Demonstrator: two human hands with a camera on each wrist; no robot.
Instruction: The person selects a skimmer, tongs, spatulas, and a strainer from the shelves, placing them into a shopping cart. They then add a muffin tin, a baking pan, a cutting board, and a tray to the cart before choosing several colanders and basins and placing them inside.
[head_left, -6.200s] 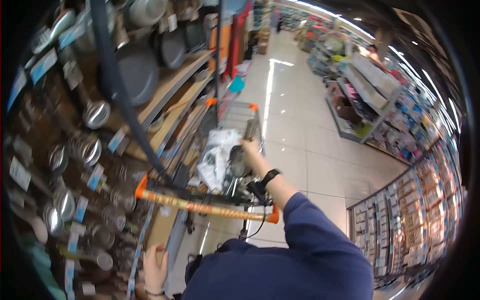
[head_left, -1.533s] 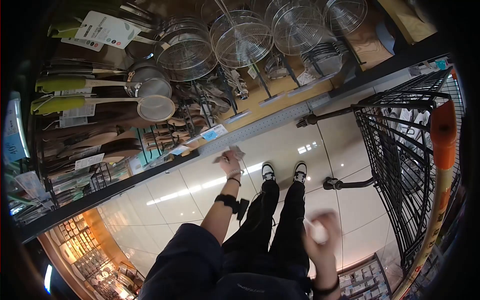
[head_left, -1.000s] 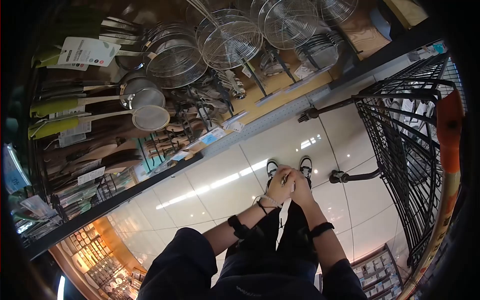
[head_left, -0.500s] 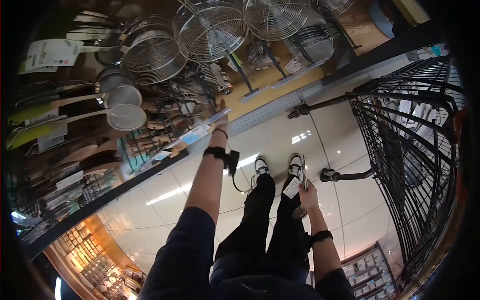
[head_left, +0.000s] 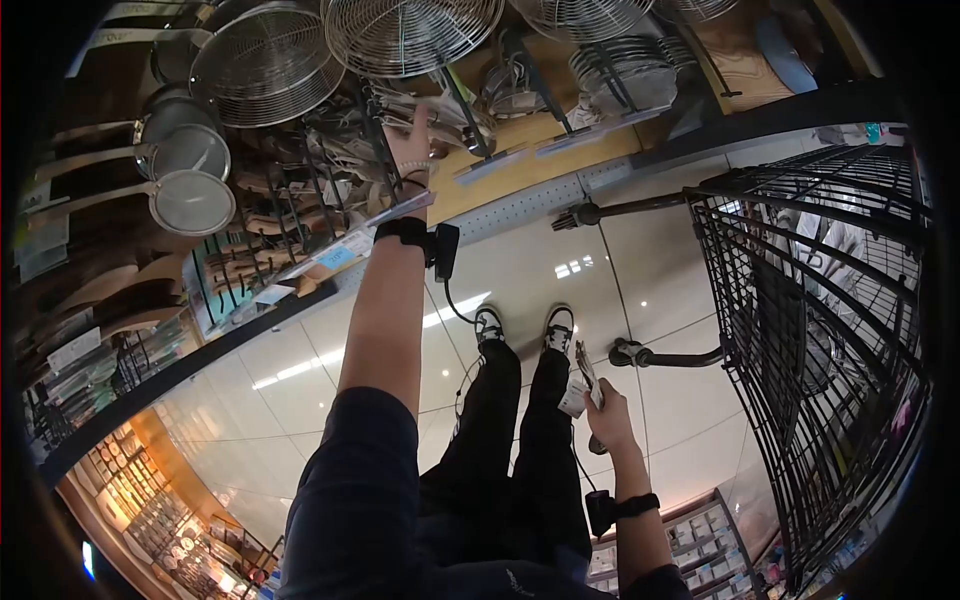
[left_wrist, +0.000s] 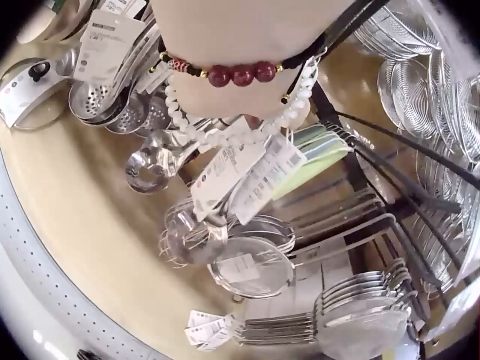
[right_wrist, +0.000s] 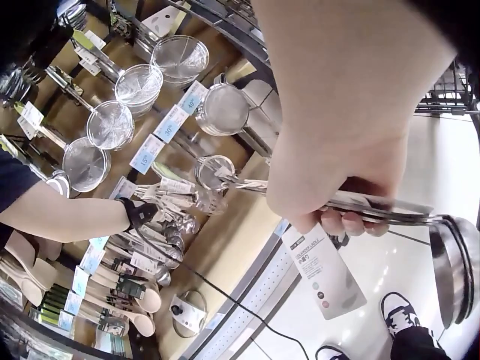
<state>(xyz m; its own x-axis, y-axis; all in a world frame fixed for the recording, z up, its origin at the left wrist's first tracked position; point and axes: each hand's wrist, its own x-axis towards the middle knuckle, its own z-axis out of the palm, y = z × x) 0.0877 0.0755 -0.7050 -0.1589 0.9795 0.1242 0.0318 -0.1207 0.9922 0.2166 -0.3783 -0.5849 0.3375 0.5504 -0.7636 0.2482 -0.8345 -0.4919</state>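
My left hand reaches in among the hanging metal utensils on the lower rack, thumb and fingers apart in the head view. In the left wrist view a beaded bracelet and the wrist hide most of the hand; tagged ladles and small strainers hang around it. My right hand grips the handles of shiny metal ladles low beside the legs. Their bowls stick out on one side of the fist in the right wrist view, and a printed card tag dangles below the fingers.
Wire skimmers hang above the left arm, with mesh strainers at the left. The shelf edge with price labels crosses the view. A black shopping cart stands at right, its wheel near the shoes.
The hands were together a second ago and have parted, the right one keeping the ladles. My left hand has moved forward into the rack. The head view has shifted, so the shelf sits higher.
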